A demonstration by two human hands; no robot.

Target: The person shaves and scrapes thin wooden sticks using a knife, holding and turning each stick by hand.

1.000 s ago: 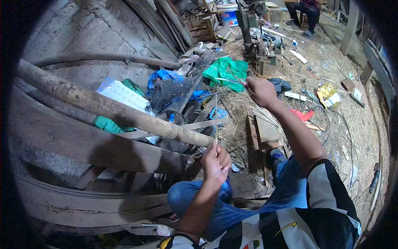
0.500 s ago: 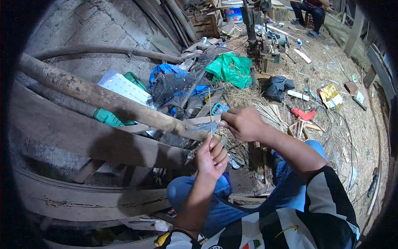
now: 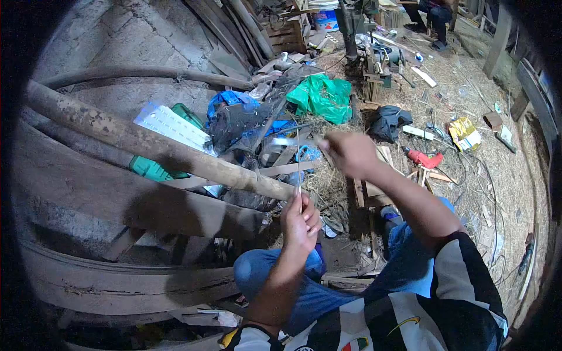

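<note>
My left hand (image 3: 301,221) is closed around the lower end of a thin wooden stick (image 3: 299,161), which stands nearly upright from the fingers. Blurred by motion, my right hand (image 3: 352,155) grips a knife; its pale blade (image 3: 285,141) points left and crosses the upper part of the stick. The handle is hidden inside my fist. Just beyond my left hand is the end of a long round wooden pole (image 3: 234,174), close behind the fingers.
Wide boards (image 3: 117,181) lie along the left. Ahead are a green plastic bag (image 3: 321,96), a black bag (image 3: 389,121) and scattered scraps. A red power drill (image 3: 422,158) lies on the right among wood pieces and cables. Another person (image 3: 436,17) sits at the far back.
My right hand has moved up and slightly right, taking the knife blade from low on the stick, near my left fingers, to its upper part. My left hand has barely moved.
</note>
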